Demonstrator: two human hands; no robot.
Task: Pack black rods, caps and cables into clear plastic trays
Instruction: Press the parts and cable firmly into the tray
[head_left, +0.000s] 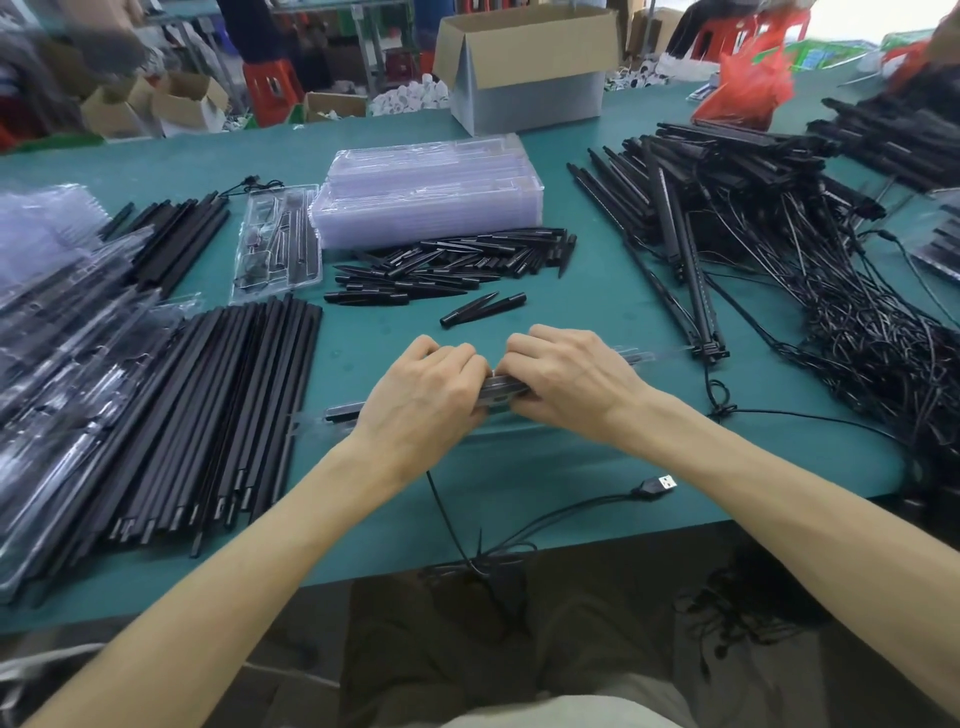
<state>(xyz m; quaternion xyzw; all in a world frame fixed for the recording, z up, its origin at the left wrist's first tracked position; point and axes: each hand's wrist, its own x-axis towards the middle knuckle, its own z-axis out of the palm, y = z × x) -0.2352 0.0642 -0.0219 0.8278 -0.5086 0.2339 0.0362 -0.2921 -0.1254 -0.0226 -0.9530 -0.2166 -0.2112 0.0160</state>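
Your left hand (426, 395) and right hand (566, 379) meet on the green table (571, 301), fingers of both curled around 1 clear plastic tray (500, 391) lying crosswise, a black rod (343, 413) inside it.

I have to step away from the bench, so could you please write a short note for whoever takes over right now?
Left hand and right hand: both grip one clear tray, black parts inside, near the table front.
USB cable trails from under the hands over the edge.
Supplies: empty tray stack and caps behind; loose rods left; cabled rods right.
Done: filled trays piled far left.
Left: finish this tray, then work through the supplies.
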